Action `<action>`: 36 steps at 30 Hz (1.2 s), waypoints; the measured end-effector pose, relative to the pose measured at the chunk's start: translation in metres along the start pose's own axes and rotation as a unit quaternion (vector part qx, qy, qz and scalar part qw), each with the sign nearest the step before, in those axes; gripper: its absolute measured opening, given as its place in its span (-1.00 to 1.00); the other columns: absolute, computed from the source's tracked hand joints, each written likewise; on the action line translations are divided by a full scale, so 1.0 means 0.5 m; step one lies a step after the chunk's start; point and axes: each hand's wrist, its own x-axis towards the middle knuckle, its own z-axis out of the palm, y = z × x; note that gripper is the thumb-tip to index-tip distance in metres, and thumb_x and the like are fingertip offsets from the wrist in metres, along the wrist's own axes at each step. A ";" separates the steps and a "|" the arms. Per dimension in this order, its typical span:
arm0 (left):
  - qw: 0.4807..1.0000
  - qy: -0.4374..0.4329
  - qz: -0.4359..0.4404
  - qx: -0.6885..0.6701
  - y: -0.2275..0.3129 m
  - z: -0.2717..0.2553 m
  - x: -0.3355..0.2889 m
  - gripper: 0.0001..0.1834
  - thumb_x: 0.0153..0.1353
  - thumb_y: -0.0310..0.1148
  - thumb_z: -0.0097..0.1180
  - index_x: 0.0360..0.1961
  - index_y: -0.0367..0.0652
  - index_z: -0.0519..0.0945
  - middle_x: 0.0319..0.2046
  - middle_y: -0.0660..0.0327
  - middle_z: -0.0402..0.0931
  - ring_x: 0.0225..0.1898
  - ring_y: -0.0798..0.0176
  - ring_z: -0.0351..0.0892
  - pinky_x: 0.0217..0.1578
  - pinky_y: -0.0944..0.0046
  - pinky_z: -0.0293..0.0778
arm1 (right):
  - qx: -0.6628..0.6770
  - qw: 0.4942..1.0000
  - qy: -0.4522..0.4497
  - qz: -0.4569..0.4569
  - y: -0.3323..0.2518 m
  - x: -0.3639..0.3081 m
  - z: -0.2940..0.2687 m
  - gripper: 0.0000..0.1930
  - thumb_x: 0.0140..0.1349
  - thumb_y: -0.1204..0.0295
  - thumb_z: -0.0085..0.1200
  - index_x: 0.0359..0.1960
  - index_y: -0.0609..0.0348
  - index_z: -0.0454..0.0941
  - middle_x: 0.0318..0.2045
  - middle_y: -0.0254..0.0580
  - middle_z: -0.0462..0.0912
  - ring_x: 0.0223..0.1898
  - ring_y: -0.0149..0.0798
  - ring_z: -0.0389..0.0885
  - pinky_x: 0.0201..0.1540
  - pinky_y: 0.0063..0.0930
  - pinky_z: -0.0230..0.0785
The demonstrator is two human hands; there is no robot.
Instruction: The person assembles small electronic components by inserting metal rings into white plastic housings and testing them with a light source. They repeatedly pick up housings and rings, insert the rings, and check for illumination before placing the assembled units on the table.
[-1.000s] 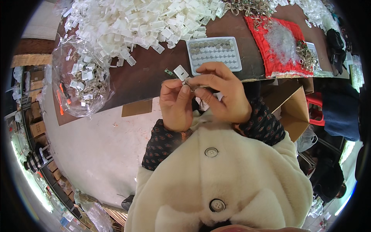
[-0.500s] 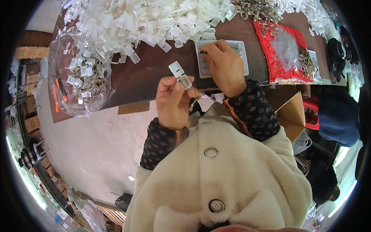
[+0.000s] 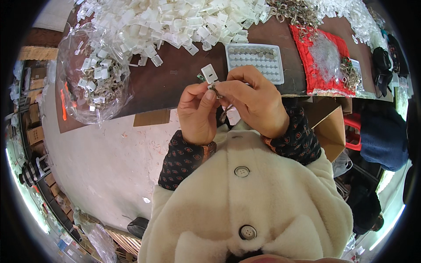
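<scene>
My left hand (image 3: 197,115) pinches a small white plastic case (image 3: 209,73) with a slot in its face, held upright above the table's front edge. A bit of green circuit board (image 3: 201,77) shows beside the case, and a metal key-ring chain (image 3: 224,115) dangles below the fingers. My right hand (image 3: 259,103) meets the left one at the case's lower end, thumb and fingertips closed together there. Whatever lies between those right fingertips is hidden. Just beyond the right hand is a clear plastic tray (image 3: 230,66) with round silvery button cells (image 3: 263,53) in its far rows.
A big heap of white plastic cases (image 3: 162,22) covers the far side of the brown table (image 3: 175,65). On the left lies a clear bag (image 3: 125,94) of cases and chains, by orange-handled pliers (image 3: 63,105). Red cloth (image 3: 302,52) bears clear plastic bits; a cardboard box (image 3: 329,127) stands below.
My right hand has come back from the tray, down and left, to the case in my left hand. The tray's cells now show. The case's lower part is now covered by fingers.
</scene>
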 end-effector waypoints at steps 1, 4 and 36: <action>1.000 -0.002 -0.002 -0.015 0.001 0.001 -0.001 -0.84 0.36 -0.54 0.06 -0.05 -0.20 0.51 -0.21 0.10 0.62 -0.27 0.21 0.62 -0.19 0.17 0.60 | 0.010 1.000 -0.003 0.004 -0.002 0.000 -0.001 -0.75 0.15 0.78 0.12 -0.18 0.24 0.64 -0.25 -0.12 0.53 -0.36 -0.30 0.63 -0.34 -0.51 0.53; 0.999 -0.007 -0.015 -0.037 0.003 0.003 -0.004 -0.83 0.35 -0.58 0.06 -0.06 -0.20 0.53 -0.20 0.09 0.64 -0.26 0.18 0.65 -0.22 0.16 0.62 | 0.006 1.000 0.024 0.000 -0.001 0.001 -0.004 -0.71 0.10 0.82 0.10 -0.18 0.23 0.64 -0.24 -0.11 0.53 -0.33 -0.25 0.62 -0.32 -0.49 0.52; 0.995 0.004 -0.059 -0.082 0.004 -0.008 0.005 -0.85 0.36 -0.51 0.07 -0.07 -0.16 0.51 -0.22 0.07 0.63 -0.32 0.17 0.66 -0.21 0.06 0.62 | -0.071 0.993 0.087 -0.047 0.022 0.017 0.021 -0.77 0.03 0.74 0.23 -0.27 0.22 0.64 -0.38 -0.13 0.67 -0.41 -0.17 0.67 -0.38 -0.45 0.51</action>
